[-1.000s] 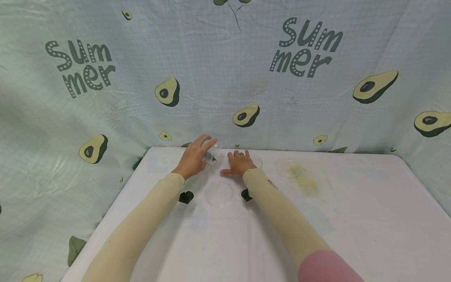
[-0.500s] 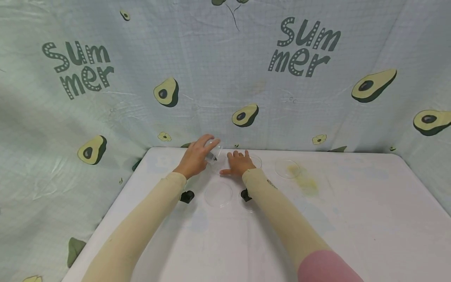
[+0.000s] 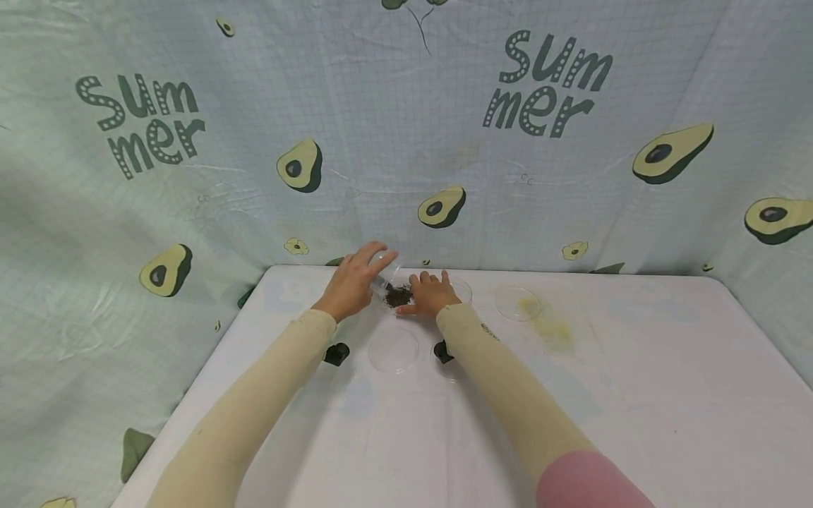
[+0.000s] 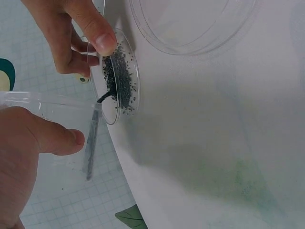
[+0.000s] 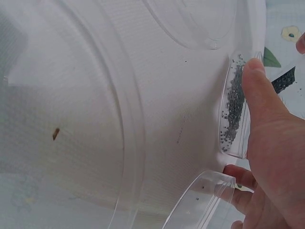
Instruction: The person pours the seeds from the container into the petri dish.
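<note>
My left hand point(image 3: 349, 286) grips a clear plastic cup point(image 4: 47, 102), tilted low over a clear petri dish point(image 4: 137, 93) near the table's back edge. Dark granules point(image 5: 234, 102) stream from the cup's mouth and lie heaped in that dish. On the dish's right side is my right hand point(image 3: 430, 295), its thumb point(image 5: 255, 78) laid straight along the rim and its fingers spread. Those fingers touch the edge of another clear dish point(image 5: 198, 205) in the right wrist view. The cup's far side is partly hidden by my left fingers.
More clear round dishes lie on the white table point(image 3: 635, 395): one in front point(image 3: 394, 351), one partly under my right sleeve point(image 3: 502, 381), and one to the right point(image 3: 519, 303). A yellowish stain point(image 3: 552, 328) marks the table. A printed curtain point(image 3: 381, 106) hangs behind.
Dark granules now show in the dish between my hands, where none were visible before. My left hand has shifted slightly right with the tilted cup. My right hand stays in place.
</note>
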Demonstrator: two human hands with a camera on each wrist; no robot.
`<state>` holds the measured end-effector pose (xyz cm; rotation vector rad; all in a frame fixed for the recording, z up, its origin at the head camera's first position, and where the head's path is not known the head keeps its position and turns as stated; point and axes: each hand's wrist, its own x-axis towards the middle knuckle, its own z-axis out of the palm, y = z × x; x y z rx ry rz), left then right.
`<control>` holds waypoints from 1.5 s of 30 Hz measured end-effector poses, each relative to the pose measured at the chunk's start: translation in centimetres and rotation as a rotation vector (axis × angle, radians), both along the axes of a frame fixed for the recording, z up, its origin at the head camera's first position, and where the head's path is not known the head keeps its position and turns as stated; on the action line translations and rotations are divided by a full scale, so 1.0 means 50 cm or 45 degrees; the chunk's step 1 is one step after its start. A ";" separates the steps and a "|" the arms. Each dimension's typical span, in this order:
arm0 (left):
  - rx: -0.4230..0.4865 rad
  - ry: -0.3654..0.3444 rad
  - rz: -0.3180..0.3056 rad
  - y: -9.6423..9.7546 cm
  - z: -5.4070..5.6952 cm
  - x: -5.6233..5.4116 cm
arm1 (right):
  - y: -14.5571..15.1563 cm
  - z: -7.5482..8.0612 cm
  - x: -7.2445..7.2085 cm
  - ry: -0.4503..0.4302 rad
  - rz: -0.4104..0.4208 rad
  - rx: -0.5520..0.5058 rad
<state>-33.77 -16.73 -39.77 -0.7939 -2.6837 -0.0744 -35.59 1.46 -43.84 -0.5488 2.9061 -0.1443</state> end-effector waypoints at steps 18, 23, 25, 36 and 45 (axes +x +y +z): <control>0.086 -0.015 0.040 -0.007 0.000 -0.003 | 0.012 -0.005 -0.010 0.043 0.004 -0.015; 0.199 -0.060 0.140 -0.019 -0.009 0.001 | 0.018 -0.011 -0.012 0.065 0.010 -0.036; 0.257 -0.085 0.173 -0.025 -0.013 0.002 | 0.019 -0.008 -0.009 0.071 0.011 -0.047; 0.518 -0.253 0.328 -0.062 -0.030 0.020 | 0.009 -0.007 -0.001 0.025 0.034 -0.101; 0.587 -0.310 0.365 -0.079 -0.033 0.027 | 0.026 -0.010 -0.001 0.106 0.040 -0.197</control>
